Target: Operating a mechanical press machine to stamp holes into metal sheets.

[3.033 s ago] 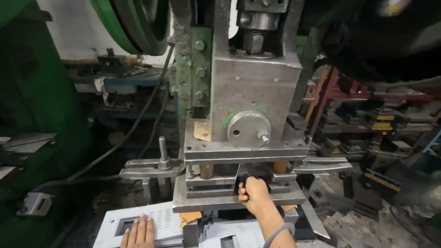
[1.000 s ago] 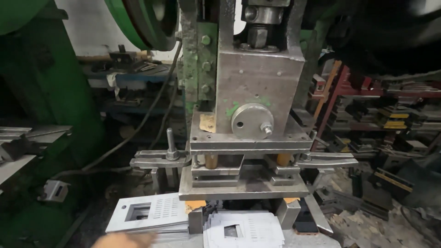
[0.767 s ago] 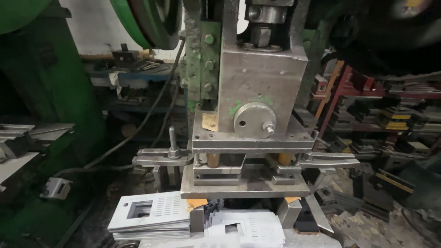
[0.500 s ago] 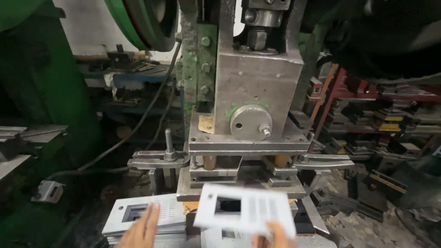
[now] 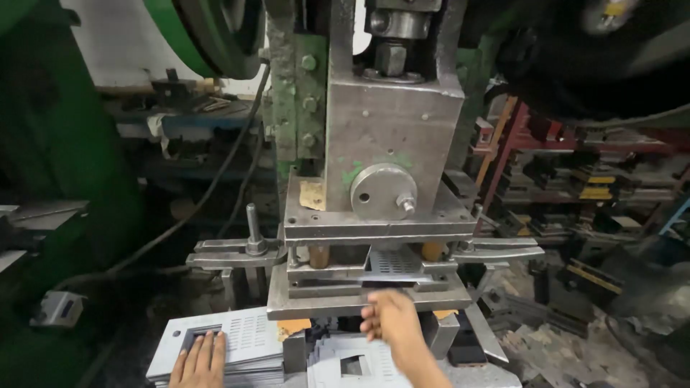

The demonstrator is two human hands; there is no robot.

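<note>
Feeding looks to be the step in hand: the right hand (image 5: pixel 388 323), fingers loosely bent on a perforated sheet (image 5: pixel 392 264) in the die gap at frame centre, must seat it squarely, while the left hand (image 5: pixel 200 361) lies spread flat on the blank stack (image 5: pixel 244 334) at lower left.

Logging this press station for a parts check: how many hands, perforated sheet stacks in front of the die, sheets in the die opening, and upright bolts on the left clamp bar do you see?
Hands: 2, left hand and right hand
Perforated sheet stacks: 2, left stack and front stack
Sheets in the die opening: 1, perforated sheet
Upright bolts: 1, bolt
Total: 6
</note>
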